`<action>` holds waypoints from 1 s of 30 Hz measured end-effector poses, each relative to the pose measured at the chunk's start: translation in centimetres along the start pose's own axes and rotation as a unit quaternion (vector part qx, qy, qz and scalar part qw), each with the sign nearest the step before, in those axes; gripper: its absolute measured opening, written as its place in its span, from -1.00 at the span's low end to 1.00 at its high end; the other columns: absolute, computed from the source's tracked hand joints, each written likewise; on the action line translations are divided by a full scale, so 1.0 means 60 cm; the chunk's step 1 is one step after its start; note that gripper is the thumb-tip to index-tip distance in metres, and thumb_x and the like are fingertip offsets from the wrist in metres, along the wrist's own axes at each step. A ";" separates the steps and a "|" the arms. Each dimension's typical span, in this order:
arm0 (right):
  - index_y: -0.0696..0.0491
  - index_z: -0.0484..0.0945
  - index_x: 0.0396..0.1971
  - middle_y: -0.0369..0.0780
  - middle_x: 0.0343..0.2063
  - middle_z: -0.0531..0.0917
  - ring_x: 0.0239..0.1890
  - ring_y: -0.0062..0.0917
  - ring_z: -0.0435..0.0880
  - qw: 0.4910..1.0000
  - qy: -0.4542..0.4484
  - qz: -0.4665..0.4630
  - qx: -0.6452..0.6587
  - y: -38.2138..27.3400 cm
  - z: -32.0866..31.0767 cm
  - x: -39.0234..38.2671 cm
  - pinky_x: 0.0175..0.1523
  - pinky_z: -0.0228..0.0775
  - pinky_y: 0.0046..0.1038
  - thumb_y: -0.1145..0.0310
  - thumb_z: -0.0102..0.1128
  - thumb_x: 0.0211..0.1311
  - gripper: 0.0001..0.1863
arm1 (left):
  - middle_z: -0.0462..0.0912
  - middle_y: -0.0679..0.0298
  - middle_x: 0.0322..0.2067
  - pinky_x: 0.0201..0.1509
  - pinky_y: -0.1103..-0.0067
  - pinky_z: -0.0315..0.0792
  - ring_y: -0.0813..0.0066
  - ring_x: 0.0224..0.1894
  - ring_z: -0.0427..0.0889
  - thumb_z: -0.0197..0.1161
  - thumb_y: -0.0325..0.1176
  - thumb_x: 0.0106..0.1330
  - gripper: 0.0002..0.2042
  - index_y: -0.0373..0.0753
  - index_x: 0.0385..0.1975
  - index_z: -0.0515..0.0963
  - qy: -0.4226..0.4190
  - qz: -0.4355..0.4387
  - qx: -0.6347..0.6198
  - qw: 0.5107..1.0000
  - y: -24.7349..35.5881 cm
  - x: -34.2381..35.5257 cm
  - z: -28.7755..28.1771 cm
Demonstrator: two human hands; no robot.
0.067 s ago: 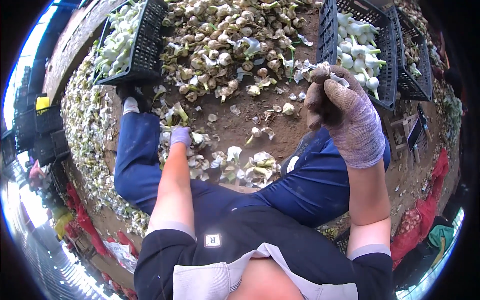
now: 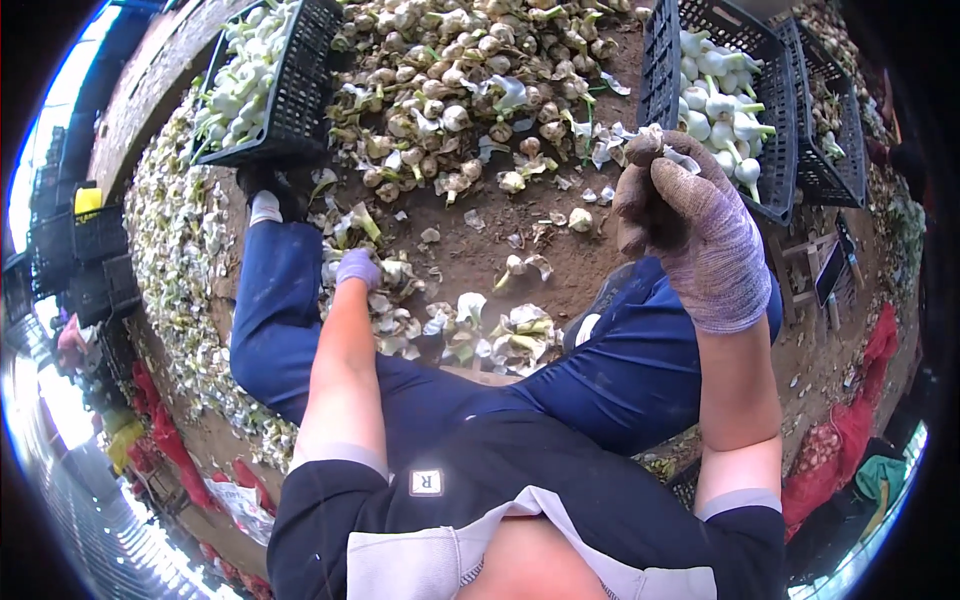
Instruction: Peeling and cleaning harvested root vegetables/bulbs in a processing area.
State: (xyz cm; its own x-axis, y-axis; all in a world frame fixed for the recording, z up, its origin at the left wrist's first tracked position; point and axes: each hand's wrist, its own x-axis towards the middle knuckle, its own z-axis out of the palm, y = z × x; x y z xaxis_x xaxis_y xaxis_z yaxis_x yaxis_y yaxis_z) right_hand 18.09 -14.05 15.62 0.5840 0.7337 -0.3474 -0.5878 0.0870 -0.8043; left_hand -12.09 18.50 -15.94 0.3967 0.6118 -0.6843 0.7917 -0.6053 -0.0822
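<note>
Gloved right hand [image 2: 690, 215], fingers [image 2: 630, 195] curled by a pale scrap [image 2: 682, 160] (grip unclear), near crated garlic bulbs [image 2: 722, 108]; left hand [image 2: 358, 268], grip hidden, at garlic trimmings [image 2: 396, 332]. Crates [image 2: 303, 85] flank the garlic heap [image 2: 470, 75], probably for reach.

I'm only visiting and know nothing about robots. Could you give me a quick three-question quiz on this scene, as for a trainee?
1. True or false: The left hand, in a purple knitted glove, is inside a black plastic crate.
2. Multiple choice: What lies in the inner black perforated plastic crate at upper right?
a) Red netting
b) Round white bulbs with pale-green stems
c) Wooden planks
3. Short answer: Which of the person's hands appears nearer that crate?

Key:
1. False; it is down by pale, papery leaf scraps.
2. b
3. The right hand, in a soiled purple-and-brown knitted glove.
</note>
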 end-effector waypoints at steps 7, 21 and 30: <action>0.15 0.45 -0.14 -0.20 -0.45 0.60 -0.48 -0.55 0.59 1.000 0.000 0.006 -0.006 -0.001 -0.008 0.005 -0.38 0.43 -0.55 0.32 0.03 0.21 -0.72 | 0.46 0.14 0.06 0.09 0.34 0.38 0.16 0.06 0.48 0.10 -0.18 0.15 -0.57 -0.13 0.04 0.45 -0.204 0.026 0.218 0.954 -0.044 0.035 -0.090; 0.13 0.44 -0.09 -0.21 -0.43 0.60 -0.48 -0.54 0.60 1.000 -0.010 0.012 -0.020 0.008 -0.012 0.010 -0.39 0.43 -0.57 0.33 -0.01 0.25 -0.72 | 0.31 0.26 0.17 0.29 0.15 0.06 0.19 0.32 0.11 0.14 -0.26 0.09 -0.50 0.09 0.12 0.33 0.086 -0.036 0.064 0.994 0.097 -0.008 -0.038; 0.13 0.46 -0.14 -0.25 -0.43 0.60 -0.48 -0.61 0.59 0.998 -0.006 0.002 -0.059 -0.005 0.000 0.003 -0.37 0.43 -0.60 0.25 0.02 0.23 -0.70 | 0.54 0.07 -0.05 0.00 0.31 0.45 0.09 -0.02 0.54 0.14 -0.32 0.06 -0.65 -0.19 -0.11 0.51 -0.239 0.230 -0.063 0.941 -0.075 0.078 0.090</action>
State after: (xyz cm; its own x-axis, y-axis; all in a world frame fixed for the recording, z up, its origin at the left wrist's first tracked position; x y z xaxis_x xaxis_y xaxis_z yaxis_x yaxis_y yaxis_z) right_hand 18.39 -13.98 15.82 0.5746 0.7417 -0.3459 -0.5204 0.0049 -0.8539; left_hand -16.27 21.33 -22.66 0.4806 -0.0183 -0.8768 0.6475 -0.6669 0.3688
